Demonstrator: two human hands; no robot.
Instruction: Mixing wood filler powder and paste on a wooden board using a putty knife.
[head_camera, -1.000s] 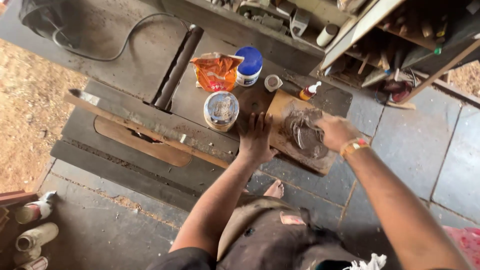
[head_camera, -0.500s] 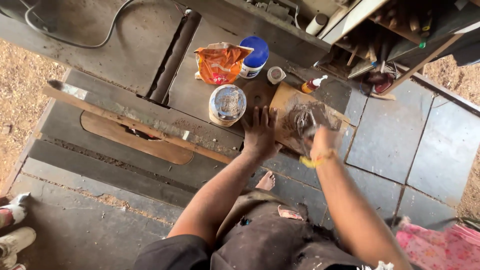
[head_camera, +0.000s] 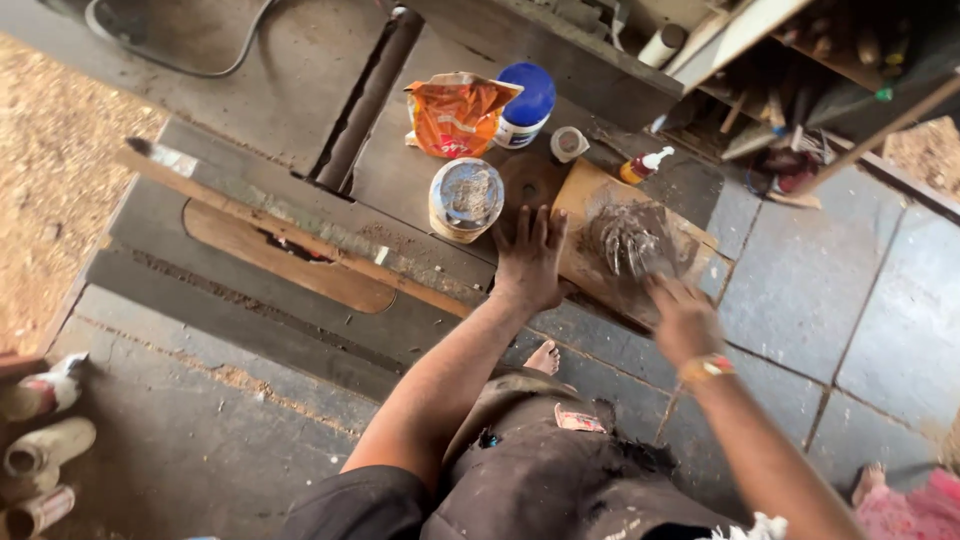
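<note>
My left hand (head_camera: 530, 258) lies flat with spread fingers on the near left edge of a brown wooden board (head_camera: 600, 205) at the table's corner. A patch of grey paste (head_camera: 630, 240) with finger streaks covers the board's middle. My right hand (head_camera: 682, 318) hovers at the board's near right edge, fingers apart, blurred, holding nothing that I can see; a yellow and red band sits on its wrist. An open round tin (head_camera: 466, 198) holding grey-brown filler stands just left of my left hand.
Behind the tin lie an orange packet (head_camera: 455, 115), a white jar with a blue lid (head_camera: 526, 103), a small round cap (head_camera: 569, 143) and a small squeeze bottle (head_camera: 643, 165). A long wooden strip (head_camera: 290, 235) crosses the saw table (head_camera: 250, 300). Cluttered shelves stand at top right; tubes lie at lower left.
My right hand has drawn back from the paste in the board's middle to its near right edge. My left hand stays pressed on the board. The view has tilted slightly.
</note>
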